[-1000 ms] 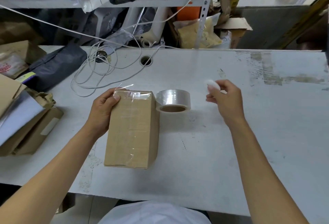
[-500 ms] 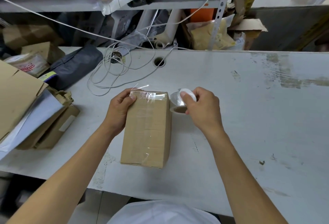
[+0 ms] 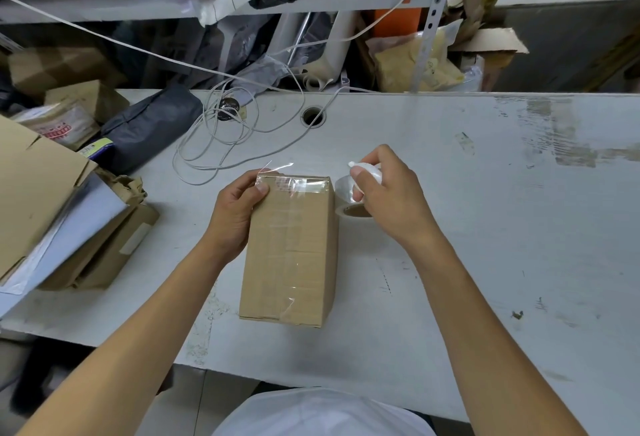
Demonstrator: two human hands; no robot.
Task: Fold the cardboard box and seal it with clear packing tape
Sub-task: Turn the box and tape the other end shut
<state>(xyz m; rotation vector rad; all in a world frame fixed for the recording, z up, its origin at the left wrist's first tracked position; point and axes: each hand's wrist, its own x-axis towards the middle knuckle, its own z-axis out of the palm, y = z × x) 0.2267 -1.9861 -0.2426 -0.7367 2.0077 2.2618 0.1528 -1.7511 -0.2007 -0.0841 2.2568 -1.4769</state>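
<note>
The scuffed white worktable [image 3: 485,227] is filling most of the frame, and the closed brown cardboard box [image 3: 291,248] is lying at its centre with clear tape running along its top. Your left hand [image 3: 232,217] is gripping the box's upper left corner, thumb pressing on the tape. Just right of the box, the roll of clear packing tape [image 3: 349,201] is sitting on the table. Your right hand [image 3: 388,200] is hovering over it, fingers pinching a small white object [image 3: 367,171].
</note>
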